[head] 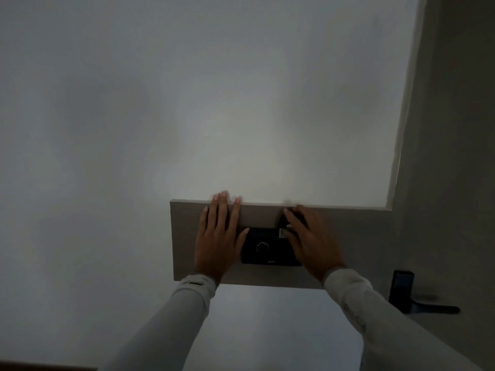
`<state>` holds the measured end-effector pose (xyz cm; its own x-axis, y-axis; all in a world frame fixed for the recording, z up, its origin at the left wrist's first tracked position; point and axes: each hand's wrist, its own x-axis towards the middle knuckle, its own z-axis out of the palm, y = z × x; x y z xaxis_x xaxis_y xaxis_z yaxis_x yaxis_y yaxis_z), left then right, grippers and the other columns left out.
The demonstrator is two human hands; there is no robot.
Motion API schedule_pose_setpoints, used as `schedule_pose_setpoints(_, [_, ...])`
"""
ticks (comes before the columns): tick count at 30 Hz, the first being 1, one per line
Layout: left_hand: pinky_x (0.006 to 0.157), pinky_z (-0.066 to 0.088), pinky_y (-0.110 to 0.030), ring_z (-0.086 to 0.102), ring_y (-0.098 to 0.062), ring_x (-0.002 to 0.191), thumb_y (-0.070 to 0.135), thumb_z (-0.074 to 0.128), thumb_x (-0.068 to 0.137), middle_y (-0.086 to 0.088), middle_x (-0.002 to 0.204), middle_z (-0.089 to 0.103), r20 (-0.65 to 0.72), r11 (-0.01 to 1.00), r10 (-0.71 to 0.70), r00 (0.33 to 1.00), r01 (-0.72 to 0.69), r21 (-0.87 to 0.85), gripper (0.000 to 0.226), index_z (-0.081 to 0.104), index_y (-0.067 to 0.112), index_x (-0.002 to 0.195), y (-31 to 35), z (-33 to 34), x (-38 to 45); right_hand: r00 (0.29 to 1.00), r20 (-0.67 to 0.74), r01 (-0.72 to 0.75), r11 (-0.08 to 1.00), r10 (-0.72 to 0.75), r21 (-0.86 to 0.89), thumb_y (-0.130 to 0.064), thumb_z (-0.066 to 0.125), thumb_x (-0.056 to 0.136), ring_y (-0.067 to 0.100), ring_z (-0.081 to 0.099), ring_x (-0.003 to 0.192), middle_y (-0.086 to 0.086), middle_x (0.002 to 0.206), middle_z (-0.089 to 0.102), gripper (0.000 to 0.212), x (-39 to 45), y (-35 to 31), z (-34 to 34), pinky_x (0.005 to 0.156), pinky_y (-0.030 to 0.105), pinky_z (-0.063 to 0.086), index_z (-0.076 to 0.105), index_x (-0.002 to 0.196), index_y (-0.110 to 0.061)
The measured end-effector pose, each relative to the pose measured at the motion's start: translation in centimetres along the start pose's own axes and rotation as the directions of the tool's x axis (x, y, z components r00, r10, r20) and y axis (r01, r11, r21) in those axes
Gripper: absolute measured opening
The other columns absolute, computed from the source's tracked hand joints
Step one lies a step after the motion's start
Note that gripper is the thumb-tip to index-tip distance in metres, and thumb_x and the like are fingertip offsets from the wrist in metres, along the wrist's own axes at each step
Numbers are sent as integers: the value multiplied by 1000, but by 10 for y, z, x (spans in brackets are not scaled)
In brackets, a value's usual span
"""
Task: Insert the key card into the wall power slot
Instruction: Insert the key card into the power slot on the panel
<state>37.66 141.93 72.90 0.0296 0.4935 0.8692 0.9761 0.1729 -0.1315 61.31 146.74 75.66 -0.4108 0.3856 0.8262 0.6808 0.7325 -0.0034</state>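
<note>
A black power slot unit [265,247] with a faint ring of dots is mounted on a grey-brown wall panel [184,236]. My left hand [218,236] lies flat on the panel just left of the unit, fingers spread, thumb touching its upper left corner. My right hand [310,239] covers the unit's right side and pinches a dark key card [284,223] with a pale patch at the unit's top right corner. How deep the card sits in the slot is hidden by my fingers.
The room is dim. A pale wall [187,103] fills most of the view. A door [450,156] stands at the right, with a dark lock plate and lever handle [409,295] below right of my right arm.
</note>
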Motion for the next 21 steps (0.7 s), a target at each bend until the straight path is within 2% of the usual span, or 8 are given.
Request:
schedule_pose_setpoints(2, [122,39,-58,27,-42,158,51,43,109,-25,169,29,5,1000,4,1000,-4,4,70,29,10,163,0,0,0,1000,1,0,1000,0,-25,-28,60,91,43,59,120,25,132,59,46,0,1,0,97,52,51,62,129,-3])
schedule_pose_setpoints(6, [123,37,-58,24,-41,159,51,42,109,-25,170,27,1,1000,8,1000,-8,-6,70,26,11,164,-2,3,-1,999,38,35,997,-32,-63,-38,60,91,42,45,138,24,148,48,52,1,1,-2,113,56,37,60,132,-6])
schedule_pose_setpoints(11, [125,35,-58,22,-41,159,52,40,110,-25,171,26,2,1000,2,1000,-2,-9,70,25,11,164,0,6,-1,997,82,10,1000,-9,-15,-43,57,92,36,37,144,19,151,45,59,-3,1,2,118,55,29,53,137,-6])
schedule_pose_setpoints(14, [125,35,-58,23,-42,159,52,39,110,-25,171,26,2,1000,1,1000,-1,-8,70,24,11,165,-1,7,-1,998,64,-13,1000,12,20,-45,57,91,37,38,143,20,148,48,57,-1,-2,4,119,54,28,57,131,-4])
schedule_pose_setpoints(18, [125,34,-58,22,-42,159,53,32,109,-24,173,22,56,1000,0,998,0,9,71,19,14,166,-2,3,-2,994,99,-30,997,36,-68,-55,50,90,35,37,143,17,150,46,56,-2,-5,3,119,50,31,58,124,-10])
schedule_pose_setpoints(21, [126,33,-58,21,-41,160,54,28,108,-24,173,21,82,1000,4,997,-4,4,71,19,14,166,-3,-1,-1,991,132,-21,994,36,-111,-60,46,90,33,32,147,16,154,41,63,-3,-5,1,121,49,27,55,130,-11])
